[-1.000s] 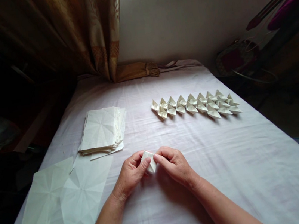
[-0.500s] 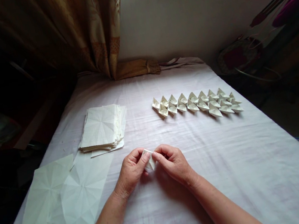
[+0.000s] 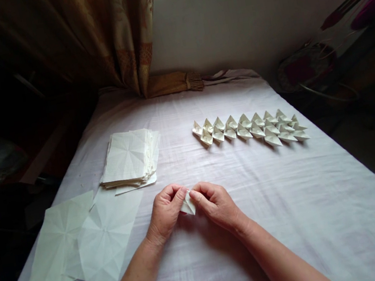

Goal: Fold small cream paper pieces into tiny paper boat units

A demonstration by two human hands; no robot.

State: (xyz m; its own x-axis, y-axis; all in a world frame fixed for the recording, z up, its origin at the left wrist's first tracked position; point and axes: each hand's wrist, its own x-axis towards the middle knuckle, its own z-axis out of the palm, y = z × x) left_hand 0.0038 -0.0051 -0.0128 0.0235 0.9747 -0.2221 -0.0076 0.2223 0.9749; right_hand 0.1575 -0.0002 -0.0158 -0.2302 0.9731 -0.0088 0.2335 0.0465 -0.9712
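Observation:
Between my two hands, low in the middle of the view, is a small folded piece of white paper [image 3: 188, 205]. My left hand [image 3: 167, 209] pinches its left side between thumb and fingers. On the other side, the thumb and fingertips of my right hand [image 3: 216, 202] close on its upper right edge. Part of the paper is hidden behind my fingers. Farther back to the right stand several folded paper boats [image 3: 244, 126], pointed and lined up in staggered rows.
A stack of creased white paper [image 3: 128, 157] lies at the left. Nearer, creased sheets [image 3: 105, 239] overlap on the pale bedsheet [image 3: 292, 219]. A gold-brown curtain [image 3: 121, 37] hangs at the back, beside the wall [image 3: 218, 17]. A chair-like object [image 3: 307, 64] stands in shadow at right.
The folded paper has turned a little in my fingers, and more of its lower part shows. Both hands keep hold of it. The whole view has shifted slightly.

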